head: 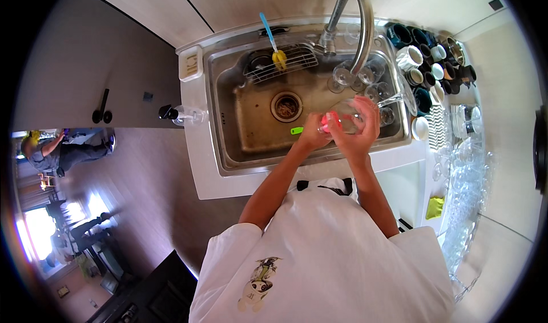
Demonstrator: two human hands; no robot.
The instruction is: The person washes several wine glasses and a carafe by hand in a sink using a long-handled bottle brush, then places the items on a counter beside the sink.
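Observation:
Over the right part of a stainless steel sink (252, 121), my right hand (359, 130) is closed around the bowl of a stemmed glass (389, 98), whose foot points to the upper right. My left hand (314, 131) grips a brush with a bright green handle end (296, 130); its pink-red head (330, 121) is at the glass's mouth, partly hidden by my fingers. Several stemmed glasses (342, 74) stand or lie in the sink's right side under the curved faucet (364, 27). The drain (286, 107) lies left of my hands.
A wire rack (295, 64) holds a yellow-headed brush (279, 59) with a blue handle. Mugs and cups (421, 61) crowd the right counter, with many glasses (466, 186) below. A soap dispenser (188, 115) stands at left. Another person (64, 154) is far off at left.

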